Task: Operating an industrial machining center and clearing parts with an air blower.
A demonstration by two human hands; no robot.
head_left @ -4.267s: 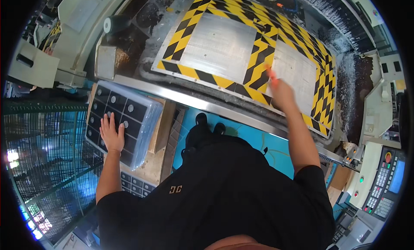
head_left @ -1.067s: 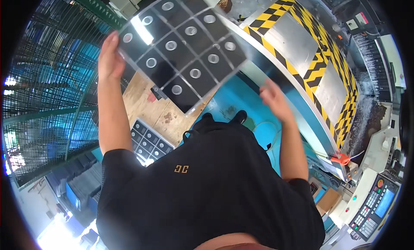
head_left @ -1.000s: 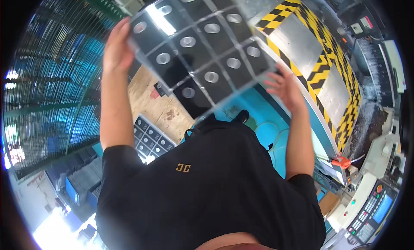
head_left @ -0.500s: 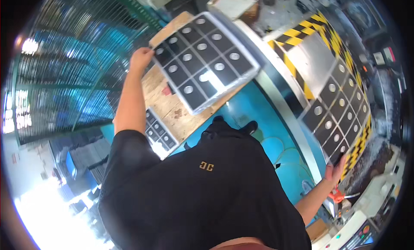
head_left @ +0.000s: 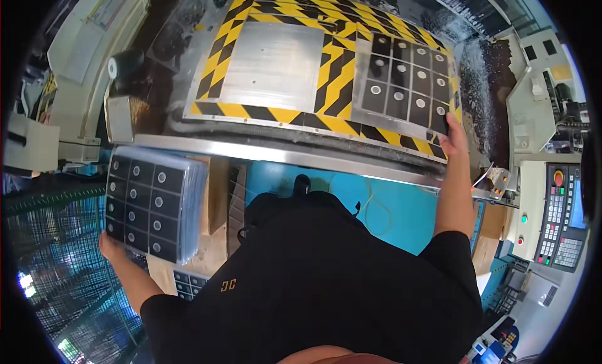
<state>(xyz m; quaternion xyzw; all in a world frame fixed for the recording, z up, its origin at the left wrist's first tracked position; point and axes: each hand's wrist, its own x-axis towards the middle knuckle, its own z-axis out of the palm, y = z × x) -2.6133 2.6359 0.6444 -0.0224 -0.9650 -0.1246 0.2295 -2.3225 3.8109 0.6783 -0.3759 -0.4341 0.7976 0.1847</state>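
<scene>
A clear sheet of 12 black panels [head_left: 411,86] lay over the right side of the tape-striped machine bed [head_left: 337,81]. The right hand [head_left: 454,137] touched its near right corner, thumb and fingers apart; the left hand [head_left: 111,246] met a stack of similar sheets [head_left: 145,205]. Whether either hand pinched anything could not be told.
</scene>
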